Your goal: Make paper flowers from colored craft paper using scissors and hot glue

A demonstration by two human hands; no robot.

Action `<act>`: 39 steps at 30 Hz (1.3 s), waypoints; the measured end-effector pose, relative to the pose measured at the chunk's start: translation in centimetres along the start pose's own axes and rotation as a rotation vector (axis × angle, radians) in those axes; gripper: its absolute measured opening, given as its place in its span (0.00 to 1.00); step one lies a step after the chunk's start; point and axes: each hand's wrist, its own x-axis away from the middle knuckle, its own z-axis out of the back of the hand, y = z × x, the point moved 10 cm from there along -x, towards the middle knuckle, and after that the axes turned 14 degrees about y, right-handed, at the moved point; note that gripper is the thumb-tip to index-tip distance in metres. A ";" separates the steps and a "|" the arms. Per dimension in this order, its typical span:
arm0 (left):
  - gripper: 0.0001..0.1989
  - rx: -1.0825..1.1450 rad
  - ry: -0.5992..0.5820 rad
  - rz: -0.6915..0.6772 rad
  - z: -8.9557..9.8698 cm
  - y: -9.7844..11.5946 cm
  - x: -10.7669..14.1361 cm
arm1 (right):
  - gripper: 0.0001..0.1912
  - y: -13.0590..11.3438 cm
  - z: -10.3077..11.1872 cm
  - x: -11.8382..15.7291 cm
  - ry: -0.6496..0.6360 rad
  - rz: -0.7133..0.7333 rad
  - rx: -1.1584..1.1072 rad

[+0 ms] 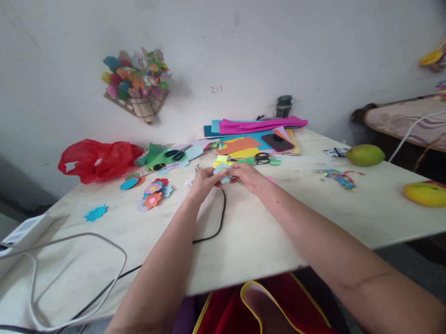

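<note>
Above the middle of the table, a light-blue paper flower [222,173] is held between my two hands. My left hand [206,182] pinches its left side, and my right hand [246,174] pinches the right side. Just beyond them lie yellow paper pieces [221,159] and black-handled scissors [262,158]. Left of my hands sits a pile of coloured paper flowers [153,194], with a bright blue paper flower [96,212] farther left. A stack of paper discs [130,183] lies behind that pile.
A red plastic bag [99,161] stands at the back left, near a second pair of scissors [177,153]. Coloured sheets [240,145] and a phone [277,142] lie at the back. Mangoes [365,155] rest on the right. White cables [77,235] cross the left front.
</note>
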 end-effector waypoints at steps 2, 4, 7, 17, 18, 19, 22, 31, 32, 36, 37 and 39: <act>0.20 0.001 -0.008 0.012 -0.1 0.0 0.1 | 0.13 -0.2 -0.1 0.1 -0.003 0.010 -0.007; 0.20 0.002 -0.018 0.013 -0.2 0.0 0.1 | 0.14 -0.3 0.0 0.1 0.006 0.012 -0.009; 0.19 0.016 -0.020 -0.004 -0.2 0.0 0.1 | 0.15 -0.2 0.0 0.1 0.009 0.013 -0.019; 0.19 0.044 -0.033 -0.005 -0.1 0.4 0.3 | 0.15 0.5 -0.3 0.0 -0.021 -0.017 -0.084; 0.20 0.042 -0.024 0.004 0.0 0.4 0.4 | 0.15 0.5 -0.3 0.0 -0.019 -0.017 -0.080; 0.21 0.044 -0.022 0.013 0.0 0.5 0.4 | 0.16 0.5 -0.3 0.0 -0.019 -0.018 -0.076; 0.23 0.040 -0.013 0.004 0.1 0.9 0.6 | 0.16 0.6 -0.3 0.0 -0.016 -0.021 -0.062; 0.22 0.025 0.057 -0.002 0.8 0.8 0.3 | 0.17 0.3 -0.7 0.5 -0.062 -0.028 -0.010; 0.22 0.017 0.056 -0.003 0.7 0.7 0.3 | 0.17 0.3 -0.8 0.5 -0.062 -0.023 0.003; 0.24 -0.013 0.021 0.003 0.4 0.3 0.2 | 0.15 0.3 -0.7 0.3 -0.038 0.009 0.033; 0.24 -0.011 0.013 0.010 0.4 0.2 0.3 | 0.15 0.2 -0.7 0.3 -0.031 0.017 0.033; 0.24 0.008 -0.003 0.029 0.4 0.2 0.4 | 0.14 0.2 -0.6 0.2 -0.020 0.027 0.024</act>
